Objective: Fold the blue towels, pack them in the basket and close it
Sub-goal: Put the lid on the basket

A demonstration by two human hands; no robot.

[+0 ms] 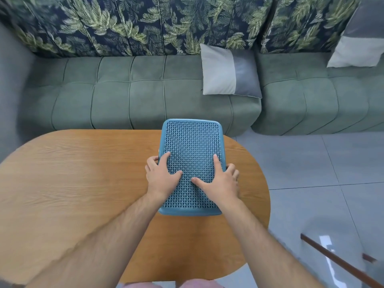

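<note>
Blue basket lid (192,146), edges gripped: left hand (161,176), right hand (221,185).

Views: one. Head-worn wide-angle camera, sited above the near edge of the oval light-brown wooden table (83,173), facing forward and steeply down.
Range: close. Left hand (161,177) and right hand (220,183) sit mid-frame on the blue perforated plastic basket lid (192,146).
Far field: green tufted fabric sofa (124,96) and grey tiled floor (311,163).
Margins: bowed and smeared. The brown wooden bar (332,258) at lower right is possibly a chair part.
</note>
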